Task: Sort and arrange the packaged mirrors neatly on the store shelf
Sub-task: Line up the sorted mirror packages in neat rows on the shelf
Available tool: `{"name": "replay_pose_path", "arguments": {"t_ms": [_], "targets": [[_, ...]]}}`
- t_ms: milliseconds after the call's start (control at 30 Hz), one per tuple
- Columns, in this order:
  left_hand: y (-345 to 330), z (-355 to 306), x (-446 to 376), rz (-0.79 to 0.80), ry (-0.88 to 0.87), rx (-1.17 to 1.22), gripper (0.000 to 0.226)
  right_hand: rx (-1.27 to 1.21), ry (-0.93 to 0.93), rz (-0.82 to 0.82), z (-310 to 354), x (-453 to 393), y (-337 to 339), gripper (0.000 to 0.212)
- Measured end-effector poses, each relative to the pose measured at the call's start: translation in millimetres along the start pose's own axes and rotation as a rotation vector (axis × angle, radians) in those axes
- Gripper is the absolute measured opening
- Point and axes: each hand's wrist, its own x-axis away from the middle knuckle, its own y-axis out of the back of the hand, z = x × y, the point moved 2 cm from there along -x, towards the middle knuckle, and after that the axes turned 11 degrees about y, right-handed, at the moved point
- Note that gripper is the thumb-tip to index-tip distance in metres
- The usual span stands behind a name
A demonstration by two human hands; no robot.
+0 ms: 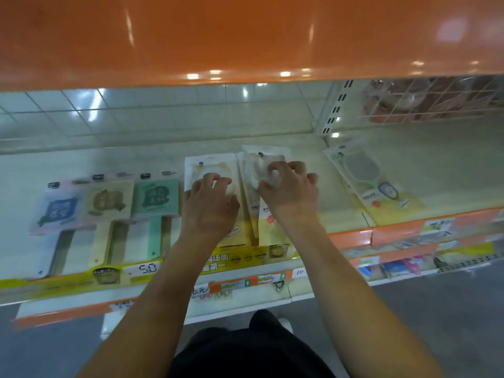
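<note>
L hand (211,199) fingers curled on yellow mirror pack (210,165), R hand (290,186) pinching clear mirror pack (261,159) just right, mid shelf (351,214)

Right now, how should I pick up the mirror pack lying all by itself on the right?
The lone mirror pack lies flat and slanted on the shelf, its narrow handle end pointing toward the shelf's front edge. Probably best to come from the front and pinch that near end at its side edges, since nothing crowds it there.

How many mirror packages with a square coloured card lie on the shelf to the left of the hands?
3, side by side: blue package leftmost, beige package in the middle, green package nearest the left hand. More may lie stacked beneath.
</note>
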Motion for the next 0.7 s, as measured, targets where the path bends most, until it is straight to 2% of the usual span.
{"name": "replay_pose_path", "arguments": {"t_ms": [333,500,700], "targets": [[8.4,8.3,1.0,0.034,0.065,0.007,0.044,0.049,0.04,-0.002,11.2,-11.7,-15.0,0.044],[7.8,7.4,3.4,0.066,0.072,0.013,0.046,0.144,-0.002,0.14,1.8,-13.0,-36.3,0.043],[4.1,9.3,5.1,0.07,0.084,0.011,0.045,0.134,-0.013,0.176,1.0,-13.9,-36.8,0.038]]}}
